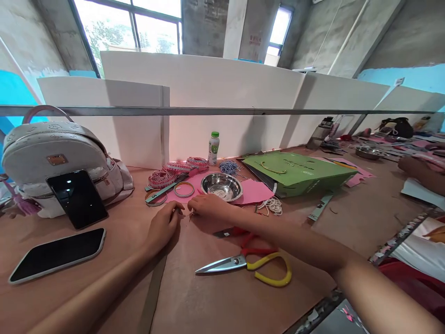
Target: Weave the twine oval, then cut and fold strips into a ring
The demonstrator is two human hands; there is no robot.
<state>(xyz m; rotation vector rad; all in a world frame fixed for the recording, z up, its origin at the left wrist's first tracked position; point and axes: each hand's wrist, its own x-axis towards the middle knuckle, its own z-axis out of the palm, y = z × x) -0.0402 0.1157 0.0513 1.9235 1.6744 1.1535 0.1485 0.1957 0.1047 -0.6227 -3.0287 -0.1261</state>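
Two pairs of scissors lie nearest on the table (208,306). The yellow-handled scissors (243,266) are in the open, while the red-handled scissors (243,236) are partly hidden under the right forearm. Toward the left edge are two phones, one flat (57,255) and one propped (77,198) against a white backpack (41,157).

At mid-table the left hand (165,225) and right hand (208,206) meet fingertip to fingertip, fingers curled in. Whether they pinch anything is too small to tell. They sit at the near edge of the pink sheet (253,191).

On the sheet stands one steel bowl (221,186). Left of the bowl are two tape rings (184,189) and three ribbon spools (162,178). Farther back are one bottle (213,148) and one green bag (299,174).
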